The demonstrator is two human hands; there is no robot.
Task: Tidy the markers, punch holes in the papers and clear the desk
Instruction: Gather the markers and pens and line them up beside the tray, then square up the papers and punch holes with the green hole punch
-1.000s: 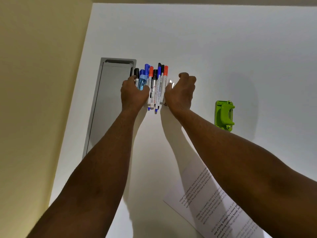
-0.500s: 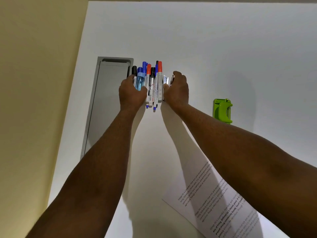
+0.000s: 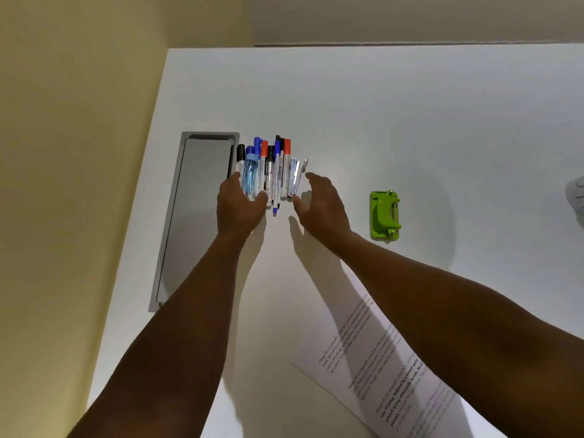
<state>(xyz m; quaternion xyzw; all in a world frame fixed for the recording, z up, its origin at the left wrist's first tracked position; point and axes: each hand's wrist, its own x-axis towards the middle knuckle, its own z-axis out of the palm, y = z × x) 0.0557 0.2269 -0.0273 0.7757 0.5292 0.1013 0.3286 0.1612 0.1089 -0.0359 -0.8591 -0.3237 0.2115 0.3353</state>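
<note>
Head view. White table [image 3: 410, 121], set against a yellowish wall on the left.

Markers [image 3: 268, 172]: a tight row lying side by side on the table, caps pointing away from the person; cap colours black, blue and red. A clear blue tube lies among them near the left end. A small metal stapler [image 3: 295, 178] lies against the right end of the row.

Grey tray [image 3: 196, 216]: long, recessed into the table, just left of the markers.

Left hand [image 3: 240, 205]: fingers curled round the left end of the row, thumb against the near ends of the markers, grasping them.

Right hand [image 3: 319, 200]: released, fingers spread and relaxed, just right of the stapler; whether the thumb touches it cannot be told.

Green hole punch [image 3: 385, 214]: on the table, well right of the hands, apart from everything.

Printed paper [image 3: 373, 368]: lying flat and skewed at the near edge, partly under the right forearm.
</note>
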